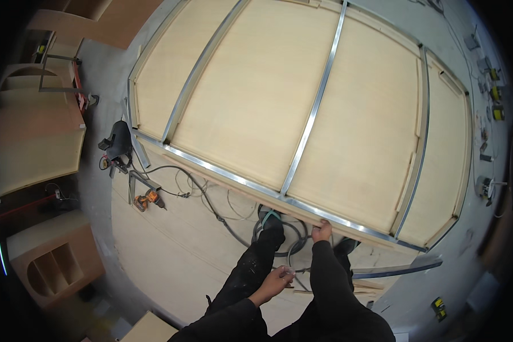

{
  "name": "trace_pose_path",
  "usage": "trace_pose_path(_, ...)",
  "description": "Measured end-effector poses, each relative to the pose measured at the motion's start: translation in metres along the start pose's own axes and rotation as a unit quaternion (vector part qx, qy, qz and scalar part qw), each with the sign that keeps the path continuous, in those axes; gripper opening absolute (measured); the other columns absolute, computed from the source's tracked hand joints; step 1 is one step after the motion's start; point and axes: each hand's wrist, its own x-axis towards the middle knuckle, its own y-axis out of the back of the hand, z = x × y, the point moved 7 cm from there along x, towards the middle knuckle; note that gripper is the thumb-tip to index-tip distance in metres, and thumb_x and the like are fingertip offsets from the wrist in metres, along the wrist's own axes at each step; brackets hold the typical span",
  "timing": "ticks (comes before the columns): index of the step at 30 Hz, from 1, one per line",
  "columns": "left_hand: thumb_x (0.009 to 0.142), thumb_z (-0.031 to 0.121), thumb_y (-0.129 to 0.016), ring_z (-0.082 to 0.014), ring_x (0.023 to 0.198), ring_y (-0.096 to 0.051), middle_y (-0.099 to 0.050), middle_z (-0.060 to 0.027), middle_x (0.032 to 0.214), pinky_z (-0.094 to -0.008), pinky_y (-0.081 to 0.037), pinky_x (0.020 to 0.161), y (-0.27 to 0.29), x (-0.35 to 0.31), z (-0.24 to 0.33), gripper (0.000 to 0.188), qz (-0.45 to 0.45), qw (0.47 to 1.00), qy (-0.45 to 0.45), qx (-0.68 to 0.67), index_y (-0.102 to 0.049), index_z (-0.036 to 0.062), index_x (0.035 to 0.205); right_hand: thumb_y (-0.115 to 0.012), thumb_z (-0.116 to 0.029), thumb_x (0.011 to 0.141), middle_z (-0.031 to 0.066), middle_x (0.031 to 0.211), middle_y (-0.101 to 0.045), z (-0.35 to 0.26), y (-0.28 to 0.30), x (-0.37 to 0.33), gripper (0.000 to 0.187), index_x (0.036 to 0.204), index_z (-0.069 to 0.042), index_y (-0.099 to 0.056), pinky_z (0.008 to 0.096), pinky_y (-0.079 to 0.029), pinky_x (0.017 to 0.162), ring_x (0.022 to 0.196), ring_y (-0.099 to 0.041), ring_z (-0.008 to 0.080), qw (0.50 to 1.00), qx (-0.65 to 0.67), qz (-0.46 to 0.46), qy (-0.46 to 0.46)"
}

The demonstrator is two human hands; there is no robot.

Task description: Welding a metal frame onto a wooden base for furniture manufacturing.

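Observation:
A large pale wooden panel [256, 85] with a metal frame [316, 105] lies across the upper part of the head view. At its near edge, my right hand [322, 230] is closed on the wooden rim, with the thumb on the side and the other fingers partly hidden. My left hand [275, 284] is held in front of my legs, apart from the panel. Its fingers are curled in a pinch, and a small pale thing shows at their tips, too small to name.
Black cables and a hose [211, 208] coil on the floor by my feet. To the left are an orange cordless drill [147, 199], a metal angle frame [132, 185] and a black welding helmet [118, 141]. A metal bar [402, 269] and wood strips [367, 286] lie right. Wooden cabinets [57, 256] stand far left.

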Motion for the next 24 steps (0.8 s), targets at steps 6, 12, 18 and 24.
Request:
trace_pose_path(6, 0.090, 0.026, -0.069, -0.0181, 0.078, -0.058, -0.060, -0.0099, 0.090, -0.0315, -0.049, 0.073, 0.023, 0.022, 0.013, 0.043, 0.092, 0.993, -0.070, -0.004, -0.052, 0.0000, 0.120, -0.052, 0.000, 0.081, 0.0122, 0.105, -0.055, -0.016, -0.019, -0.043, 0.022, 0.103, -0.001, -0.055, 0.0411, -0.050, 0.091, 0.104, -0.055, 0.0295, 0.999, -0.022, -0.009, -0.041)
trace_pose_path(12, 0.077, 0.028, -0.078, -0.0420, 0.118, -0.042, -0.043, -0.0260, 0.124, -0.0540, -0.037, 0.099, 0.065, -0.065, 0.168, 0.068, 0.322, 0.787, -0.448, 0.278, -0.047, 0.0017, 0.131, -0.048, 0.000, 0.078, 0.0201, 0.122, -0.051, -0.113, -0.065, -0.141, 0.038, 0.116, -0.003, -0.050, 0.0552, -0.041, 0.102, 0.118, -0.049, 0.0374, 0.995, -0.081, 0.023, -0.062)
trace_pose_path(18, 0.081, 0.051, -0.065, -0.0351, 0.129, -0.039, -0.048, -0.0132, 0.131, -0.0670, -0.001, 0.110, 0.025, -0.101, 0.367, 0.051, 0.471, 0.534, -0.580, 0.396, -0.065, 0.0170, 0.119, -0.060, -0.013, 0.081, 0.0213, 0.136, -0.044, -0.258, -0.192, -0.284, 0.052, 0.129, -0.004, -0.044, 0.0579, -0.034, 0.109, 0.126, -0.044, 0.0407, 0.997, -0.054, 0.014, -0.059)
trace_pose_path(24, 0.075, 0.033, -0.064, -0.0272, 0.116, -0.052, -0.064, -0.0019, 0.102, -0.0619, 0.000, 0.114, -0.041, -0.205, 0.531, 0.022, 0.482, 0.452, -0.672, 0.334, -0.069, 0.0208, 0.092, -0.064, -0.028, 0.084, 0.0258, 0.144, -0.031, -0.378, -0.319, -0.420, 0.070, 0.138, 0.005, -0.034, 0.0513, -0.032, 0.112, 0.134, -0.036, 0.0384, 0.999, -0.011, -0.001, -0.039)
